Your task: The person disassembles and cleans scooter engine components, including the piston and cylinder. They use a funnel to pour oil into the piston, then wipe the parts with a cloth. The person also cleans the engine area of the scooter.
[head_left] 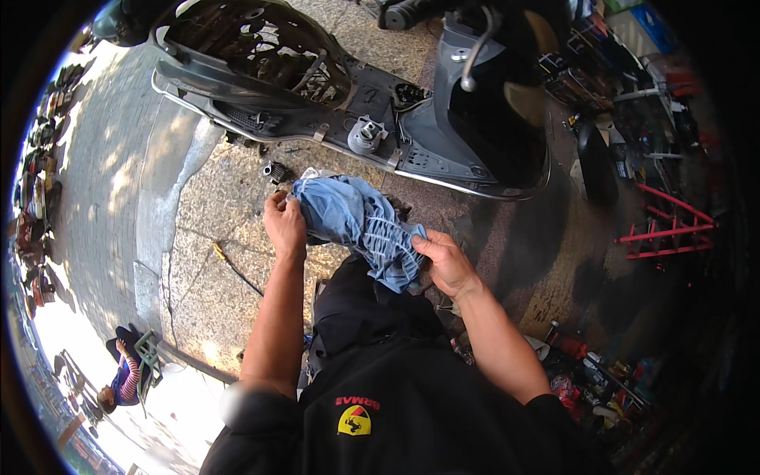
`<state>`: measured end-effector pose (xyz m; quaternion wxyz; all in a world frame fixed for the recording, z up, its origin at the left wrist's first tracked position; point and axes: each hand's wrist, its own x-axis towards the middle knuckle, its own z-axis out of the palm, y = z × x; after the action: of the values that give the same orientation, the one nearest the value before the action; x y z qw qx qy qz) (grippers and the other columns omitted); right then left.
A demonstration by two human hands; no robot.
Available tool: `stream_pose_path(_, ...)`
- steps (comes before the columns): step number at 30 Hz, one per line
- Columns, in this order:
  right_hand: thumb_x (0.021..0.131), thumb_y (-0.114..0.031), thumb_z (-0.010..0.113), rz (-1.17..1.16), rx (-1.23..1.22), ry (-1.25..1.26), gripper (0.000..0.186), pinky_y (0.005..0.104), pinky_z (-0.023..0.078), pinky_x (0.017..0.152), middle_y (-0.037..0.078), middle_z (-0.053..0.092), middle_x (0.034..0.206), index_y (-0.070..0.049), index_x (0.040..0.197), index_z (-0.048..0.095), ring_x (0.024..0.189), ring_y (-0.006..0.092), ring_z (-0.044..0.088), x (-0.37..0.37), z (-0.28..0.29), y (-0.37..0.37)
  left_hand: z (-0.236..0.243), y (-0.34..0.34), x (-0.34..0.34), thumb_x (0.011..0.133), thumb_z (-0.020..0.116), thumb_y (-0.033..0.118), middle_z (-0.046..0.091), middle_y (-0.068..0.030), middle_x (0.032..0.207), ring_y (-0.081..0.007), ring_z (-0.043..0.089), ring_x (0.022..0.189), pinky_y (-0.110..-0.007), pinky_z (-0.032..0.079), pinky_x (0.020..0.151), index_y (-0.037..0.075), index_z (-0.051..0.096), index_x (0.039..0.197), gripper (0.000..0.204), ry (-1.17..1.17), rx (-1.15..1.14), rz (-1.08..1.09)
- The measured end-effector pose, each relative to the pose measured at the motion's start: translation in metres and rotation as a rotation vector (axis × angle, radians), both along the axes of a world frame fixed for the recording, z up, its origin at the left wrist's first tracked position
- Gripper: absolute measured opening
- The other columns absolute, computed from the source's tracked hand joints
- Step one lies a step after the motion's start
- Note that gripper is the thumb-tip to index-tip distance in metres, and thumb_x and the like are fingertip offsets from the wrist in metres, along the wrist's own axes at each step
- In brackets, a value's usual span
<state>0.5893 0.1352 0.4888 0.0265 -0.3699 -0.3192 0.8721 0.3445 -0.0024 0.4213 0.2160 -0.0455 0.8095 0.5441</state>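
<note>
A crumpled light-blue cloth (336, 207) with a gathered, ribbed part hangs between my two hands. My left hand (285, 226) is closed at the cloth's left end, its fingertips pinched together there. At the right end, my right hand (450, 264) grips the cloth's edge between thumb and fingers. Just beyond the cloth stands a partly stripped scooter (467, 119). On its footboard sits a round, silver-grey metal engine part (366, 135). A small dark ribbed metal part (275, 172) lies on the ground beyond my left hand.
A yellow-handled tool (218, 249) lies on the stone ground at left. Red metal stands (673, 229) are at right, with shelves of parts (582, 71) behind. Assorted tools and parts (594, 380) lie at lower right. A person (125, 376) sits on a chair at lower left.
</note>
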Motion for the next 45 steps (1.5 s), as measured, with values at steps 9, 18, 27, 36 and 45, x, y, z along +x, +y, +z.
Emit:
stream_pose_path(9,0.097,-0.014,0.054,0.198,-0.292,0.072,0.021,0.0298,0.055,0.080,0.005,0.067,0.102,-0.002,0.113,0.060,0.089,0.0135,0.066,-0.139,-0.014,-0.030,0.031,-0.066,0.012,0.082,0.073,0.026,0.065,-0.0198,0.099,-0.0362,0.062,0.095,-0.042,0.049,0.085,0.003,0.062,0.110,0.038,0.138,0.073,-0.794)
stream_pose_path(18,0.079,-0.022,0.068,1.022,0.916,-0.058,0.034,0.0419,0.051,0.079,0.023,0.068,0.086,0.002,0.103,0.063,0.084,0.0363,0.066,-0.175,-0.024,-0.072,0.040,-0.096,-0.016,0.085,0.069,0.024,0.063,-0.0196,0.069,-0.0316,0.063,0.062,-0.038,0.049,0.060,0.000,0.060,0.086,0.026,0.119,-0.150,-0.244)
stream_pose_path(27,0.092,-0.011,0.059,0.669,-0.315,0.258,0.028,0.0277,0.052,0.085,0.007,0.069,0.100,0.003,0.115,0.063,0.089,0.0133,0.066,-0.263,0.015,-0.053,0.014,-0.146,-0.065,0.090,0.068,0.019,0.067,-0.0041,0.087,-0.0108,0.059,0.079,-0.027,0.049,0.071,0.001,0.068,0.103,0.023,-0.002,0.095,0.002)
stream_pose_path(36,0.087,-0.009,0.068,0.447,0.317,0.399,0.017,0.0256,0.051,0.080,0.002,0.069,0.095,0.000,0.102,0.070,0.084,0.0084,0.061,-0.412,-0.030,-0.002,-0.008,-0.066,-0.115,0.094,0.060,0.037,0.056,-0.0119,0.131,-0.0207,0.059,0.113,-0.036,0.048,0.097,0.003,0.043,0.142,0.062,-0.550,1.103,0.220)
stream_pose_path(45,0.074,-0.037,0.075,0.632,1.301,-0.159,0.038,0.0401,0.053,0.079,0.019,0.071,0.089,-0.005,0.095,0.072,0.087,0.0343,0.069,-0.442,-0.121,0.108,-0.046,0.056,-0.163,0.089,0.066,0.006,0.066,-0.0066,0.102,-0.0119,0.064,0.085,-0.026,0.052,0.072,-0.001,0.051,0.131,0.045,-0.380,0.710,0.126)
